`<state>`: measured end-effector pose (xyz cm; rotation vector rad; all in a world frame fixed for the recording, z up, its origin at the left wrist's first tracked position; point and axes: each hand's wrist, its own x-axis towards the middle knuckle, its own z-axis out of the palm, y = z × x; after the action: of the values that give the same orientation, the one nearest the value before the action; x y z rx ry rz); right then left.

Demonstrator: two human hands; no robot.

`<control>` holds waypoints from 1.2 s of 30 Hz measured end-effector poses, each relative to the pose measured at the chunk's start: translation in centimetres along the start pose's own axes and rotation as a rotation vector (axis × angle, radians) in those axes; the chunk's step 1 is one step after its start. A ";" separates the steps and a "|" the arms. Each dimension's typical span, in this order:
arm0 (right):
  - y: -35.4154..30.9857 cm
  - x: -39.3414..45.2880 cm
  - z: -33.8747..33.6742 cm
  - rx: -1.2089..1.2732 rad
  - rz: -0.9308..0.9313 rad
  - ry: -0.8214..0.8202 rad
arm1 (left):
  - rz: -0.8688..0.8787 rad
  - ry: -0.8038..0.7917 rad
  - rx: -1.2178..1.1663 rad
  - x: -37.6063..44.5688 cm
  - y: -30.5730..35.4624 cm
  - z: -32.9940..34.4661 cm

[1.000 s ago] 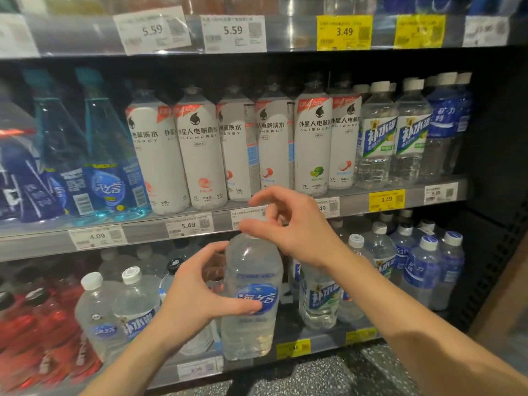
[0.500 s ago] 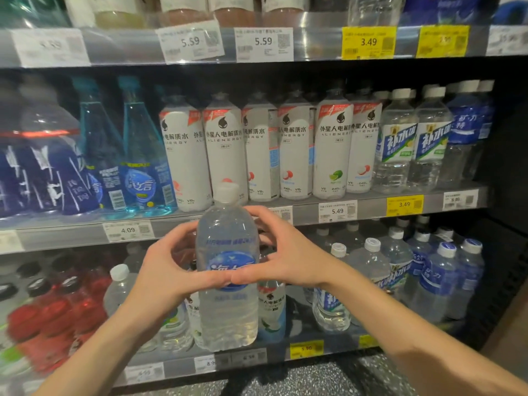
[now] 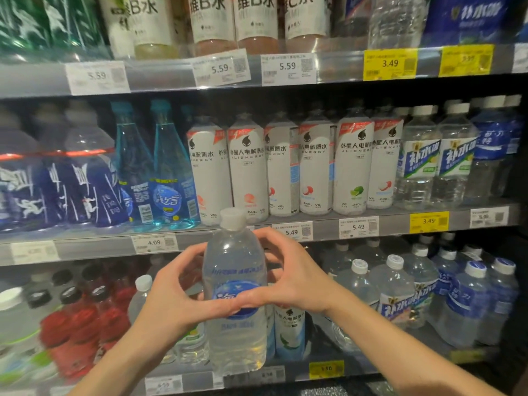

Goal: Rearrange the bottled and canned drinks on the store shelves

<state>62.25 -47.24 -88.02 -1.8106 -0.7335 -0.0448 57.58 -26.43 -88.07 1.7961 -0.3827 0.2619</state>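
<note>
You've got the clear water bottle (image 3: 235,292) in both hands, upright, in front of the shelving between the middle shelf edge (image 3: 94,247) and the bottom shelf: left hand (image 3: 174,292) wrapped round its left side, right hand (image 3: 288,281) round its right, thumbs meeting across the blue oval label. I can't tell whether its base is off the bottom shelf or resting on the front lip. My read is you're mid-carry and deciding on a slot. Same blue oval logo shows on the teal bottles (image 3: 168,167) on the middle shelf, so that's a plausible home, but the bottle looks tall for that gap; check clearance under the upper shelf before committing. Keep it vertical, lead with the base, and don't clip the white electrolyte bottles (image 3: 248,167) just right of the teal ones; they're packed touching and one knock could topple a row. Bottle itself: transparent plastic, full of clear liquid, white screw cap (image 3: 233,218), rounded shoulder, faint blue print above the label. Thin wall will likely flex, so grip firmly but don't squeeze.
</note>
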 end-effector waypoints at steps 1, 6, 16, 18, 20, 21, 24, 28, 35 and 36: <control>0.0 0.1 0.3 0.009 -0.017 0.023 | 0.003 -0.014 -0.007 0.1 -0.1 -0.3; -0.3 0.9 2.1 -0.005 -0.060 0.115 | -0.040 -0.126 -0.041 0.1 -0.7 -2.0; -0.2 1.5 3.7 -0.010 -0.044 0.146 | 0.051 -0.031 0.493 -0.1 -5.1 -7.4; -0.2 1.7 3.9 -0.016 -0.045 0.145 | 0.048 -0.020 0.779 -0.1 -7.4 -8.5; -0.3 1.9 4.2 -0.027 -0.052 0.141 | -0.028 -0.124 0.987 -0.1 -9.7 -9.0; -0.3 2.0 4.4 -0.030 -0.054 0.141 | -0.078 -0.170 1.024 -0.3 -10.6 -9.0; -0.3 2.1 4.8 -0.045 -0.062 0.150 | -0.148 -0.196 0.984 -0.6 -12.4 -8.7; 0.2 2.4 5.1 -0.053 -0.054 0.152 | -0.145 -0.046 0.922 -0.3 -12.8 -8.8; 2.0 3.0 4.3 0.005 -0.044 0.295 | -0.167 0.134 0.795 0.6 -12.6 -8.6; 2.3 3.1 4.2 0.015 -0.048 0.319 | -0.184 0.113 0.778 0.8 -12.6 -8.5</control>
<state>64.57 -42.60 -90.30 -1.7183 -0.5473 -0.3507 63.47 -15.45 -96.84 2.5454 -0.0176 0.4172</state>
